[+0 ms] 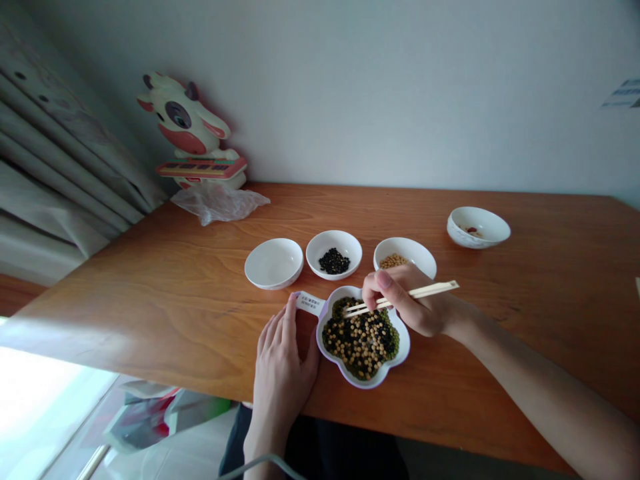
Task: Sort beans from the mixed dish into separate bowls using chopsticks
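Note:
A flower-shaped bowl (327,348) with a short handle and a lilac edge sits near the front of the table. It holds a mix of green, black and pale-yellow beans. My right hand (411,300) is closed around a pair of wooden chopsticks (433,289), whose tips dip into the beans on the bowl's upper left. On the table beside the bowl lies my left hand (285,363), its fingers stretched out and one fingertip touching the end of the labelled handle (310,303). Whether the thumb touches the bowl I cannot tell.
Behind the bowl stand a white bowl (274,264) with nothing visible inside, one with black beans (335,261), and one with yellow beans (394,260), partly behind my right hand. Another white bowl (479,228) is farther right. A cow toy (193,137) and plastic bag (220,202) are back left.

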The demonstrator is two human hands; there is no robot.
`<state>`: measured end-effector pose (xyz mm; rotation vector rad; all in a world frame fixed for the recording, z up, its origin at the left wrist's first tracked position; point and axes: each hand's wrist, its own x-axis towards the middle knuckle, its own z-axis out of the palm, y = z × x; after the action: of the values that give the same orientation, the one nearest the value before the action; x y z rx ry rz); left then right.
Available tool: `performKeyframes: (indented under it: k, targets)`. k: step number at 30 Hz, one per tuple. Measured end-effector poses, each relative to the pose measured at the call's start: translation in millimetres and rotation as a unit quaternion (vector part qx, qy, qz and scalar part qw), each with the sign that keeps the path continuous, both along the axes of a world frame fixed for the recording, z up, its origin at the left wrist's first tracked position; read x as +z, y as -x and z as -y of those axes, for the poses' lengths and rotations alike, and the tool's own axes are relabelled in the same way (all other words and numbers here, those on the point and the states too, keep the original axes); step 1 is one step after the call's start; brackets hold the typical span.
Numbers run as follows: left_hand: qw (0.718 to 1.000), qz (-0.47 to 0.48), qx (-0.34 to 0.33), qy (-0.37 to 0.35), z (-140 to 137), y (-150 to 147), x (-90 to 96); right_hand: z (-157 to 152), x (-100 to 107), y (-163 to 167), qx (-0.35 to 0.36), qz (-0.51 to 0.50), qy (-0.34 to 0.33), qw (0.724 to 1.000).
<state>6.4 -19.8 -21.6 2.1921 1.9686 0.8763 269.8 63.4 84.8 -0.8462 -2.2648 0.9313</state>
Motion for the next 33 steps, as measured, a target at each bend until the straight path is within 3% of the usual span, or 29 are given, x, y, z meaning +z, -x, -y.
performKeyframes:
  k: [19,30,33]
  targets:
    - [1.0,0.008,-0.001,0.01,0.5,-1.1,3.0,0.7,-0.5,0.9,-0.009,0.003,0.012,1.0]
    - [1.0,-0.006,-0.002,0.009,1.1,-1.2,2.6,-1.3,35.3,-31.5,-0.066,-0.041,0.006,0.997]
    - [1.0,-0.002,-0.001,0.012,0.9,-1.4,3.0,-1.6,38.2,-31.7,-0.05,-0.03,-0.001,0.998]
